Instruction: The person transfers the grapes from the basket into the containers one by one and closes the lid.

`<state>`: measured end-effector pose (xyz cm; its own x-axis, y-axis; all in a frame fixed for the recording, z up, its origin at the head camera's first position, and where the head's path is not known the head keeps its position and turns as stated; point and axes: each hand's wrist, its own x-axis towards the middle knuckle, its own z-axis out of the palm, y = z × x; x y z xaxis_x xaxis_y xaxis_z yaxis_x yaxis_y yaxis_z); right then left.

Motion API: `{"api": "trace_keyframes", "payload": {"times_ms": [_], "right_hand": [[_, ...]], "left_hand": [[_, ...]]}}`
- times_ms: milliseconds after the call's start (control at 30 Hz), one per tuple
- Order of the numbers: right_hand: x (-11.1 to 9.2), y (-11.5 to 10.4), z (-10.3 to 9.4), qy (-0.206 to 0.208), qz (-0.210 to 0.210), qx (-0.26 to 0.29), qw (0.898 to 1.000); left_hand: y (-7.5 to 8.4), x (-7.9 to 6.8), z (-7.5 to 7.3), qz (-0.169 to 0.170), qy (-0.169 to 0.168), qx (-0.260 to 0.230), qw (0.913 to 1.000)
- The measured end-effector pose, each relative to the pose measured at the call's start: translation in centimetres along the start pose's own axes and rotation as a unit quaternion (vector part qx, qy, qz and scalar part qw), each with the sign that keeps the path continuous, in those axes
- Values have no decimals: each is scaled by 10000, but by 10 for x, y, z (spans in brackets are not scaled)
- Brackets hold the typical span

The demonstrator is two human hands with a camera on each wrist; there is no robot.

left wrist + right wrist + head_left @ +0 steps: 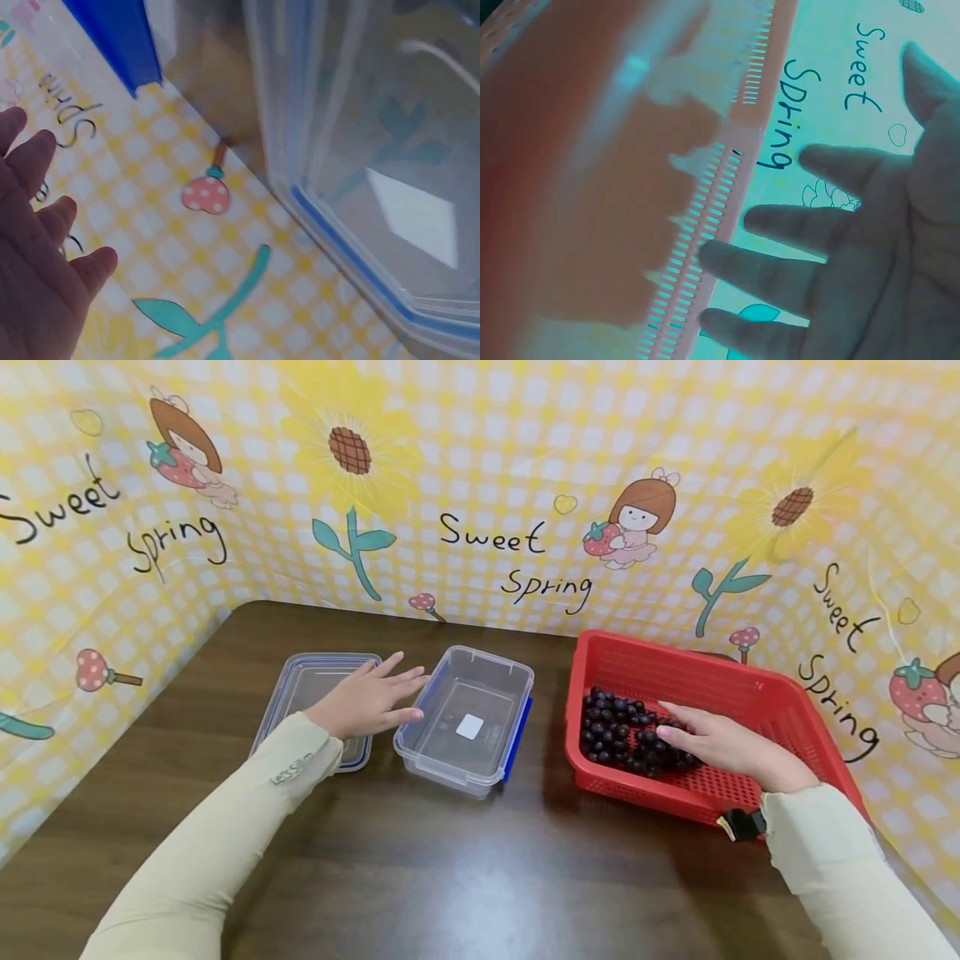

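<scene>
My left hand (367, 697), fingers spread and straight, hovers between a clear lid with a blue seal (303, 687) and a clear plastic food container (438, 768). Nothing is held in it; whether its fingertips touch the container's rim is hard to tell. The container lies uncovered, with a white label (470, 727) and a blue latch (517, 743) on its right side. On the right, my right hand (723, 745) extends over dark grapes (611, 727) in a red plastic basket (813, 727). Its fingers look straight and apart in the right wrist view, holding nothing.
Everything stands on a dark brown wooden table (420, 868). A yellow checked cloth (480, 468) with flowers and lettering rises behind and at both sides. The grapes lie in the basket's left part. A black wrist strap (741, 825) shows by the right sleeve.
</scene>
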<state>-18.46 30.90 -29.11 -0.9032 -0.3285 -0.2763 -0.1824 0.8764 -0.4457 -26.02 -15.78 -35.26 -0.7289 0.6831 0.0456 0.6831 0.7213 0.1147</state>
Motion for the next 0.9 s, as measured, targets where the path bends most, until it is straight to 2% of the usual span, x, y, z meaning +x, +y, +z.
{"api": "trace_keyframes", "payload": {"times_ms": [200,333,467,733,900], "right_hand": [[8,-4,-9,-120,-29,-136,9998],[13,-10,-16,-259,-17,-117,9996],[18,-14,-22,-591,-69,-158,9981],[28,-16,-23,-1095,24,-71,9940],[35,-15,-29,-1265,101,-61,9919]], "left_hand": [[1,10,0,-55,-151,-92,9998],[-3,11,9,-235,-318,-319,9987],[-7,11,17,-211,-432,-401,9980],[-9,11,23,-119,-413,-529,9977],[-12,13,23,-37,-295,-833,9961]]}}
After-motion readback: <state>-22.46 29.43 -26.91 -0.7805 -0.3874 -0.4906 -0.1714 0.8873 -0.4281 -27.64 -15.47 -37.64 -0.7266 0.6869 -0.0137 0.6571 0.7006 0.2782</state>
